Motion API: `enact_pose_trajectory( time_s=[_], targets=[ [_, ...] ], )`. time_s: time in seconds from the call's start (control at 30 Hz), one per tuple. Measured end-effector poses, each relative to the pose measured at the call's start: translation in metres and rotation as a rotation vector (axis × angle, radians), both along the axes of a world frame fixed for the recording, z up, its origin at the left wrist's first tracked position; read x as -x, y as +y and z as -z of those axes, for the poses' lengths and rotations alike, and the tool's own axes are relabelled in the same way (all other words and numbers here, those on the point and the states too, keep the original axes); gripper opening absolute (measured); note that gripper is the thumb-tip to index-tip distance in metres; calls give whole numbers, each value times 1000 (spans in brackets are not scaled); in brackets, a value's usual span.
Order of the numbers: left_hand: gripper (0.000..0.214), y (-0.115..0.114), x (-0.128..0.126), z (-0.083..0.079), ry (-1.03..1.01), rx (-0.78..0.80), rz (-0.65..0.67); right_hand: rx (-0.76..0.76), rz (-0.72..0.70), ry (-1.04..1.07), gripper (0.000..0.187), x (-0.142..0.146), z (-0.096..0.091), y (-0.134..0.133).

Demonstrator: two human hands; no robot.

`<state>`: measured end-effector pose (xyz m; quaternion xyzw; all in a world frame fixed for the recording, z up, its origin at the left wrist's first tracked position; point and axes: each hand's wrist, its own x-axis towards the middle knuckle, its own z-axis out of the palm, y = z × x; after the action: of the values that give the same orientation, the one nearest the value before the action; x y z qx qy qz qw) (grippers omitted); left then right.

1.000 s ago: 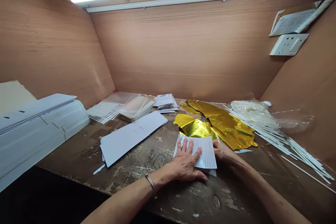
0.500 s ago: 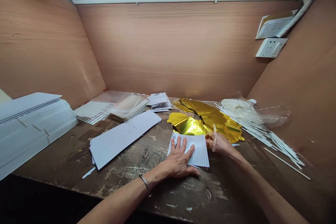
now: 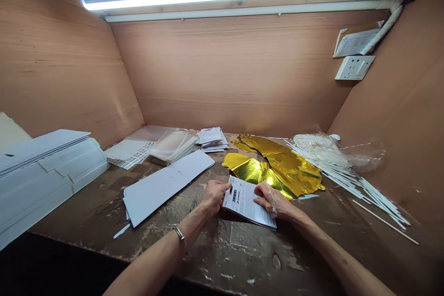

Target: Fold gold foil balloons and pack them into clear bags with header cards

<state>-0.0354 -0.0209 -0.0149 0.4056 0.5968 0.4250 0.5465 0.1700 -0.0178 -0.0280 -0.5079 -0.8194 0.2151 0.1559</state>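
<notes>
A printed leaflet [image 3: 248, 206], white with small text and symbols, is held between both hands a little above the worn brown table [image 3: 222, 259]. My left hand [image 3: 218, 194] pinches its left edge, fingers closed. My right hand [image 3: 272, 200] grips the upper right side, its fingers curled over the paper; a clear plastic piece shows by the wrist. Just behind the leaflet lie shiny gold foil balloons [image 3: 287, 162], flat and overlapping. Whether the leaflet is one sheet or several cannot be made out.
Folded white card [image 3: 169, 180] lies left of my hands. Behind it are clear plastic bags [image 3: 173, 143], a printed sheet [image 3: 130, 151] and stacked leaflets [image 3: 211, 138]. White boxes [image 3: 52, 171] stand far left; white sticks [image 3: 347, 171] spread at right.
My left hand, earlier flat on the leaflet, now pinches its left edge. My right hand has moved from beside the gold foil onto the leaflet's right side. The view has tilted slightly upward.
</notes>
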Motion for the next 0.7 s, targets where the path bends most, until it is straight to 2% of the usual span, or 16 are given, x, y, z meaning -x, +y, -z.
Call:
enact_pose_trajectory(
  time_s=[0.03, 0.1, 0.23, 0.33, 0.37, 0.4, 0.47, 0.53, 0.57, 0.63, 0.7],
  targets=[
    [20, 1, -1, 0, -46, 66, 26, 3, 6, 17, 19, 0, 1, -1],
    [16, -1, -6, 2, -43, 81, 37, 5, 22, 69, 25, 1, 3, -4],
    [15, -9, -11, 7, -105, -158, 62, -56, 136, 152, 48, -3, -2, -5],
    [19, -12, -8, 2, -154, -309, 128, -200, 164, 144, 57, -12, -24, 3],
    [20, -12, -7, -2, -170, -329, 150, -164, 127, 157, 53, -15, -33, 7],
    [20, -11, -4, -6, -181, -341, 171, -55, 74, 184, 46, -17, -40, 11],
    [20, -8, 1, -13, -175, -341, 218, 285, -23, 275, 35, -15, -50, 17],
    [21, -4, 9, -18, -129, -313, 274, 547, -28, 387, 33, -7, -49, 20],
    [21, 0, 15, -20, -97, -297, 305, 601, -3, 441, 34, -1, -46, 20],
    [24, 9, 28, -21, 13, -292, 360, 619, 43, 528, 35, 12, -36, 19],
    [25, 24, 49, -22, 262, -379, 339, 620, 47, 571, 36, 23, -26, 20]
  ],
)
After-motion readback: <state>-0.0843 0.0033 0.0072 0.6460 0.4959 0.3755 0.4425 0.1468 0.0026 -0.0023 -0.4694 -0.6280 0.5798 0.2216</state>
